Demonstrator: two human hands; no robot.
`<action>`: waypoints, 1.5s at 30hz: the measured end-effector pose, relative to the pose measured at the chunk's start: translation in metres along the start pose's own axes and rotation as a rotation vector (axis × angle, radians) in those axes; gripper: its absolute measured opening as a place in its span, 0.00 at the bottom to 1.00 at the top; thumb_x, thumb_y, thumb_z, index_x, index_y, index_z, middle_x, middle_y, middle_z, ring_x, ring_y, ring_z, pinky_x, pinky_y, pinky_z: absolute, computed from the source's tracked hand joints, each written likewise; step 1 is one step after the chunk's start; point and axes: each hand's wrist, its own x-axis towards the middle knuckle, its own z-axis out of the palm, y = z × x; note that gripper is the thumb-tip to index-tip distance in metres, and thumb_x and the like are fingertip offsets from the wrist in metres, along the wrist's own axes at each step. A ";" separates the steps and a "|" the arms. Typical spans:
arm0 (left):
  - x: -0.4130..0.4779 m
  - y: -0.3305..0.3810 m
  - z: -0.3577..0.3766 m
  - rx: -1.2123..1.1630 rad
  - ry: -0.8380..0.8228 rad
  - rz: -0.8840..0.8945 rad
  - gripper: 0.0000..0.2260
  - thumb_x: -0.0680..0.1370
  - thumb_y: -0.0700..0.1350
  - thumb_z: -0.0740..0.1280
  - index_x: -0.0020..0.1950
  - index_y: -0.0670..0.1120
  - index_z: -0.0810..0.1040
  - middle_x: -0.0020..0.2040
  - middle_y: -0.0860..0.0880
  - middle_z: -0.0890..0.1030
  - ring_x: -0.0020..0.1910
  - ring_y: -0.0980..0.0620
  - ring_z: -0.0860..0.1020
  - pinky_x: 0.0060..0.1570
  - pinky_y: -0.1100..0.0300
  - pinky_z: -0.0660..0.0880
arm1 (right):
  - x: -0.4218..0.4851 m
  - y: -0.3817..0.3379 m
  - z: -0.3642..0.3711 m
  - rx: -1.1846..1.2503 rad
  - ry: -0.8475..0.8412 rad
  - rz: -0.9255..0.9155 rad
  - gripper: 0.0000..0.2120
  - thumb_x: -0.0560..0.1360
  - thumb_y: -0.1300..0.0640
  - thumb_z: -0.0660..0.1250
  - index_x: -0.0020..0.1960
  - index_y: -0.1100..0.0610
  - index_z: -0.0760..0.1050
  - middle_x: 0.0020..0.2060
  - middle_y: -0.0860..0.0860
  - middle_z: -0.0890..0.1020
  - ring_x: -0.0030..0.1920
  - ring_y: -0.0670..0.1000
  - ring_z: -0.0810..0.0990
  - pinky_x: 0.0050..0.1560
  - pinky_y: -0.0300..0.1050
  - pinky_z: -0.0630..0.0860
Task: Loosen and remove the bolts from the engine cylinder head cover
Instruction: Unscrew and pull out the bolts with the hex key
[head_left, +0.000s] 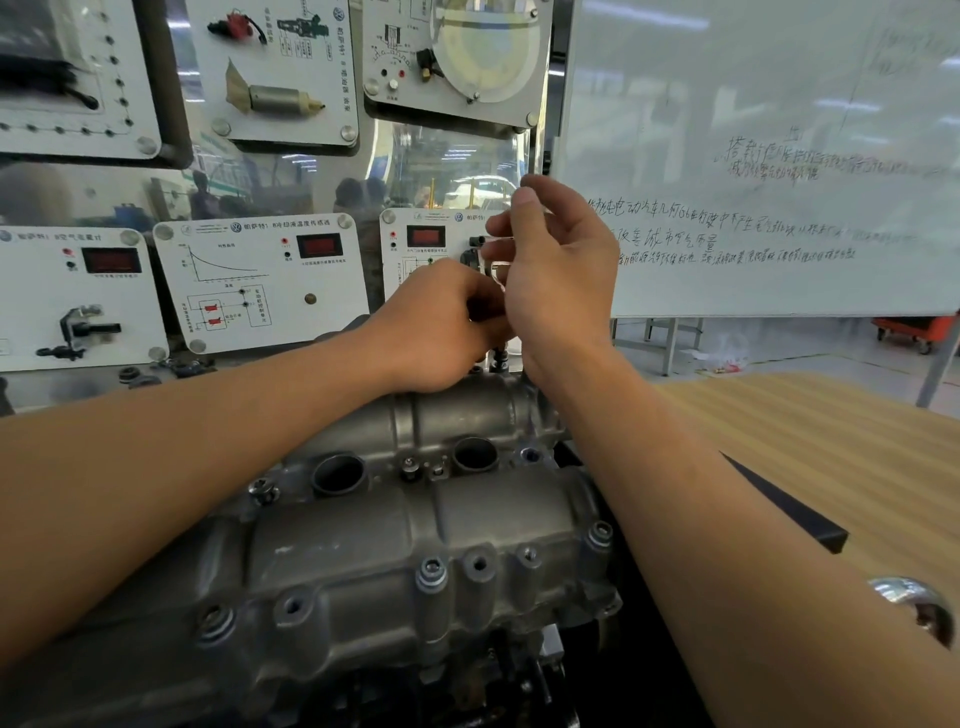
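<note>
Head: left hand (441, 325), right hand (563, 270), cover (415, 525)

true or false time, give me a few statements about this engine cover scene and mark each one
1. The left hand and right hand are at the far end of the cover. True.
2. The whiteboard is blank. False: it carries handwriting.
3. A bolt sits in the cover's near edge. True.
4. The round ports on top are plugged. False: both are open.
5. The table on the right has a wood-grain top. True.

Matt cast-metal cyl. head cover (415, 519)
</note>
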 end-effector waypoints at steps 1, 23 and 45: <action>0.000 0.000 0.000 -0.003 -0.001 0.002 0.11 0.76 0.41 0.67 0.35 0.39 0.79 0.33 0.38 0.81 0.30 0.46 0.74 0.28 0.64 0.67 | 0.001 0.000 0.000 0.009 -0.004 0.012 0.07 0.83 0.61 0.62 0.57 0.58 0.77 0.30 0.47 0.79 0.31 0.46 0.76 0.36 0.38 0.74; 0.000 0.002 -0.003 0.021 0.001 0.011 0.09 0.80 0.42 0.67 0.40 0.47 0.81 0.37 0.50 0.83 0.33 0.57 0.77 0.33 0.70 0.68 | 0.002 -0.003 -0.006 -0.092 0.014 0.213 0.13 0.76 0.64 0.61 0.37 0.55 0.79 0.30 0.48 0.80 0.30 0.45 0.76 0.32 0.38 0.73; -0.007 0.008 -0.002 -0.133 0.042 0.031 0.06 0.79 0.40 0.67 0.48 0.45 0.83 0.44 0.44 0.86 0.46 0.42 0.83 0.49 0.47 0.76 | -0.002 0.002 -0.012 -0.387 0.087 -0.121 0.11 0.73 0.56 0.76 0.34 0.49 0.79 0.28 0.43 0.82 0.34 0.44 0.82 0.42 0.44 0.81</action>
